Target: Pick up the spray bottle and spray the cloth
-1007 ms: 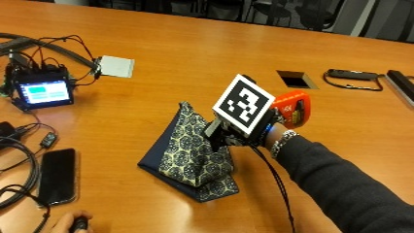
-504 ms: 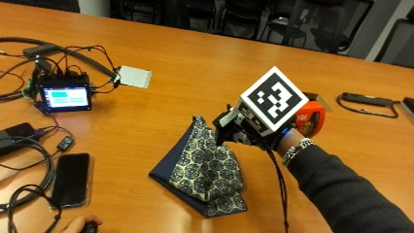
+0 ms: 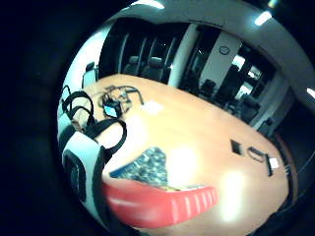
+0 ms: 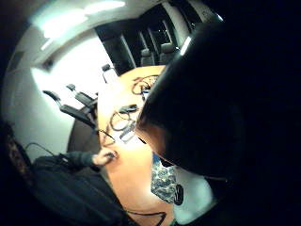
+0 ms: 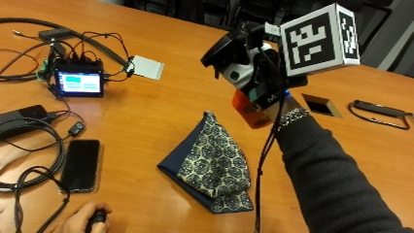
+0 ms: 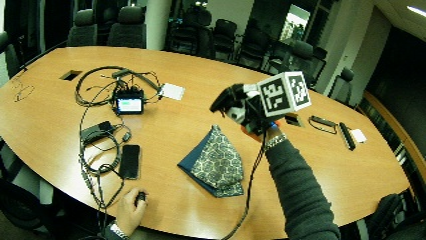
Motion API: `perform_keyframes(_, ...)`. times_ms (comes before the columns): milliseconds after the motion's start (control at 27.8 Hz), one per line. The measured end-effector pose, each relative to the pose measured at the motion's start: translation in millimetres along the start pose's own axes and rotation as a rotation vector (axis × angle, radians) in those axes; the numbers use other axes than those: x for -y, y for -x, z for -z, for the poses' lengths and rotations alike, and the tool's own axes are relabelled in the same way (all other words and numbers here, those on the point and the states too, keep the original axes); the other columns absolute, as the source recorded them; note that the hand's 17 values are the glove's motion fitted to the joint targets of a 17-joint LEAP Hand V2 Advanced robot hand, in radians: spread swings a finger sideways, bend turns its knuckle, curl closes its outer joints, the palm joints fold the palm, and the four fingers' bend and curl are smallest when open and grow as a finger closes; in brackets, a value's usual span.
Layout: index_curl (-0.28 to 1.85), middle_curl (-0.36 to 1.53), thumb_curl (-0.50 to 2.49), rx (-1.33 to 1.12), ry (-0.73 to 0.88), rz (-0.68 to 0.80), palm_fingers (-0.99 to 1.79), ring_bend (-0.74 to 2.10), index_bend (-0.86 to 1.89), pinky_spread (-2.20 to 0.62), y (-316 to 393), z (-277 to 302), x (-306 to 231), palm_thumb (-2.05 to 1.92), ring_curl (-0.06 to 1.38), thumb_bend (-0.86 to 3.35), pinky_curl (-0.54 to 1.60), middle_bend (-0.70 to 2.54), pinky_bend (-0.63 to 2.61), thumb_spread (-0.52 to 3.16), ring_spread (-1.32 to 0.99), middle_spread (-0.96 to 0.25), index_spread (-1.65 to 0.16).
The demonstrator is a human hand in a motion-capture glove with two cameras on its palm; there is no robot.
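The right hand [image 5: 262,80] wears a black glove with white plastic parts. A dark grey sleeve [image 5: 326,179] covers the forearm. A beaded silver bracelet [image 5: 291,116] circles the wrist.

The fingers [image 5: 259,73] cover most of the spray bottle [image 5: 251,110], so only its orange part peeks out below them. In the thumb side palm view a big dark shape hides nearly everything.

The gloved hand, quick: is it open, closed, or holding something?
Right hand: holding the spray bottle, lifted off the table above the cloth.
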State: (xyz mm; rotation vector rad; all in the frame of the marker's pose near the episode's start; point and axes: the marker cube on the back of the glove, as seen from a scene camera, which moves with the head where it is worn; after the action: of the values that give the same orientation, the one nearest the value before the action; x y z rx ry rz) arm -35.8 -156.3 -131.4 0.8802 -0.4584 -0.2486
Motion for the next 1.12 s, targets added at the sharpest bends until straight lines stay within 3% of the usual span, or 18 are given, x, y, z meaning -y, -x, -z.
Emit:
perform_keyframes(468,0.58,0.51,0.78,0.304,-0.171,-0.221,1.39,0.66,0.24,-0.34,27,-39,18,0.91,0.46,-0.03,0.43,0.58,0.51,0.37,-0.23,-0.23,-0.31)
perform_keyframes(719,0.58,0.51,0.78,0.472,-0.235,-0.442,1.39,0.66,0.23,-0.34,19,-82,6,0.91,0.46,-0.03,0.43,0.58,0.51,0.37,-0.22,-0.23,-0.30)
perform_keyframes(1115,0.58,0.51,0.78,0.549,-0.277,-0.636,1.38,0.65,0.23,-0.33,-14,-127,-47,0.92,0.46,-0.03,0.44,0.58,0.51,0.37,-0.21,-0.23,-0.30)
